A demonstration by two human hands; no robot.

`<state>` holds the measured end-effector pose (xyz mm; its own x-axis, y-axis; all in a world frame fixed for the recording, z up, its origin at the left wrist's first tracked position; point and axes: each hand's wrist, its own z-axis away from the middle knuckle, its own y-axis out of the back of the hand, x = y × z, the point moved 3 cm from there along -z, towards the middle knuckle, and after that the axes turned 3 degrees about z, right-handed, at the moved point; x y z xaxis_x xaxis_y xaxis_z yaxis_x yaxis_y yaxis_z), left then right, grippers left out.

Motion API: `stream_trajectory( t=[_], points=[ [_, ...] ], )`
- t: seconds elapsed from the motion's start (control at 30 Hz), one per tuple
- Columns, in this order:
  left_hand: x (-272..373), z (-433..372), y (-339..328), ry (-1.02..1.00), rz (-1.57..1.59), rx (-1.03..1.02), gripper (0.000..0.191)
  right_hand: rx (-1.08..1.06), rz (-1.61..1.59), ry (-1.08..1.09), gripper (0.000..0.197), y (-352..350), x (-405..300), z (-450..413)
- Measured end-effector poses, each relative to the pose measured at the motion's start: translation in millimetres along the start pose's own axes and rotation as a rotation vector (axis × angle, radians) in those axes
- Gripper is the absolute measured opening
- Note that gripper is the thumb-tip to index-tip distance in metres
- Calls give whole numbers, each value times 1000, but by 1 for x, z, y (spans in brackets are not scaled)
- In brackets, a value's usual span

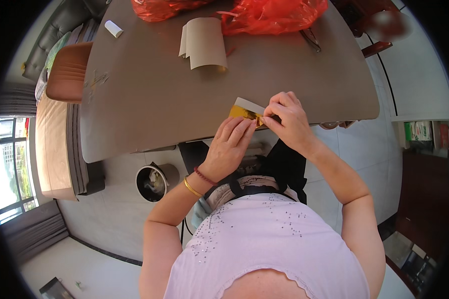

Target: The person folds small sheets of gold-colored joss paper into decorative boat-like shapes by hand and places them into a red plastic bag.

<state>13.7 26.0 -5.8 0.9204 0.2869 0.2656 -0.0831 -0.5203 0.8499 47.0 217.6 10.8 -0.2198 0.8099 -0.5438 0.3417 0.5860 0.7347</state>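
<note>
Near the table's front edge, a sheet of gold foil paper [243, 112] is partly folded, with a pale strip along its far side. My left hand [232, 140] grips its near part, fingertips pressed on the foil. At the sheet's right corner, the thumb and forefinger of my right hand [286, 119] pinch the paper. The fingertips of both hands are close together and cover part of the fold. Farther back on the brown table [153, 97] lies a curled stack of pale-backed paper [207, 45], with a bit of gold showing at its lower edge.
Red plastic bags [273, 17] lie at the table's far side, with a pair of glasses [311, 40] beside them. A small white roll [113, 28] is at the far left. A brown chair [69, 73] stands left; a waste bin [155, 183] is on the floor.
</note>
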Motion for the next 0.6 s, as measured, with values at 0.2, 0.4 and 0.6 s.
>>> stream_trajectory(
  t=[0.2,0.4,0.6],
  points=[
    [1,-1,3,-11,21,-6,53,53,89,-46,18,-2,-1,3],
    [0,1,1,-7,3,-8,52,62,119,-67,18,-3,-4,5],
    [0,0,4,-22,-30,-13,51,127,123,-93,17,-3,-3,8]
  ],
)
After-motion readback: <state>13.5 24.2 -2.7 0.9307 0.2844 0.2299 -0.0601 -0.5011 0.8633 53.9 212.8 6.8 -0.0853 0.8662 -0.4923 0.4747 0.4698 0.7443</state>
